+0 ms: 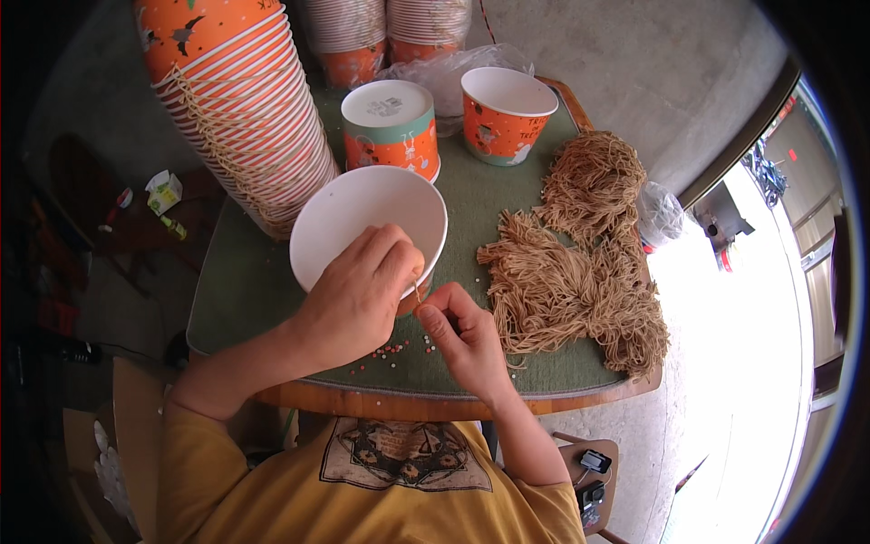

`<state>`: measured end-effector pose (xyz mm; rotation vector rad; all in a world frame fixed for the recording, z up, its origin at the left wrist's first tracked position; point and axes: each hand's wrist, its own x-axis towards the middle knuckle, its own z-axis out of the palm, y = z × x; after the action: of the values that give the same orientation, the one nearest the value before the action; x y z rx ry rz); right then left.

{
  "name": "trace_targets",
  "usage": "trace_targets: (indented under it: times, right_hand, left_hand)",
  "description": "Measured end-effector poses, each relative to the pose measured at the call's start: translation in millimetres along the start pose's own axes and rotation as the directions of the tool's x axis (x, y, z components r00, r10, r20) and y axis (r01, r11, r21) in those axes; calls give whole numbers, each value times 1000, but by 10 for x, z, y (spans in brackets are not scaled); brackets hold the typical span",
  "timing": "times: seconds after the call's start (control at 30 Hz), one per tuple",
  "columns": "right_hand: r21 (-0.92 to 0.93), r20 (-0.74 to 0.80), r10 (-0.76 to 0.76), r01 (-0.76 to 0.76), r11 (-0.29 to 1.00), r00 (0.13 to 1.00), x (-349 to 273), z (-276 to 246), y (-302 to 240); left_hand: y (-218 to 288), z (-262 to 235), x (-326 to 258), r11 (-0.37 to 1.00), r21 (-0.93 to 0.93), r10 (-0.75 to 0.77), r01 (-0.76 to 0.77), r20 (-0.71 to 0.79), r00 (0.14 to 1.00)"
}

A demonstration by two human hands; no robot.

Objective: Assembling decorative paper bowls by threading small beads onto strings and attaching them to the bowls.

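At centre, the left hand [367, 272] is at a bucket's [337, 218] rim, the right hand [464, 343] just below, pinching what looks like cord [418, 292]. Twine [566, 290] lies right of centre.

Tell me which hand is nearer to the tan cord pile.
Right. The right hand is just left of the tan cord pile; the left hand is farther left, over the front bucket.

On the table [245, 295], stacked buckets [254, 118] stand left of the front bucket [349, 213], cord bundles [566, 295] right.
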<state>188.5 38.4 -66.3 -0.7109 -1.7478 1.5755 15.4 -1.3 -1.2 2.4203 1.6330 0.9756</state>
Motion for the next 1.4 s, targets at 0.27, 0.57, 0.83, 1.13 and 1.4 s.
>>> trace_targets:
  times: [0.27, 0.57, 0.83, 1.13, 1.4]
  right_hand:
    - [247, 18, 3, -8, 969, 1000, -102, 177, 126]
    - [201, 48, 53, -62, 978, 997, -326, 314, 48]
    - [-22, 92, 31, -29, 999, 995, -480, 234, -52]
    - [-154, 82, -82, 94, 984, 993, -438, 449, 66]
    - [-203, 44, -123, 129, 971, 991, -378, 567, 165]
  left_hand:
    - [-83, 72, -50, 907, 304, 312, -292, -17, 950]
    - [-349, 70, -116, 804, 357, 536, -475, -91, 839]
    - [-553, -73, -425, 684, 552, 559, -477, 24, 829]
    - [-51, 159, -838, 882, -403, -327, 244, -153, 932]
    - [56, 312, -775, 395, -788, -595, 473, 174, 785]
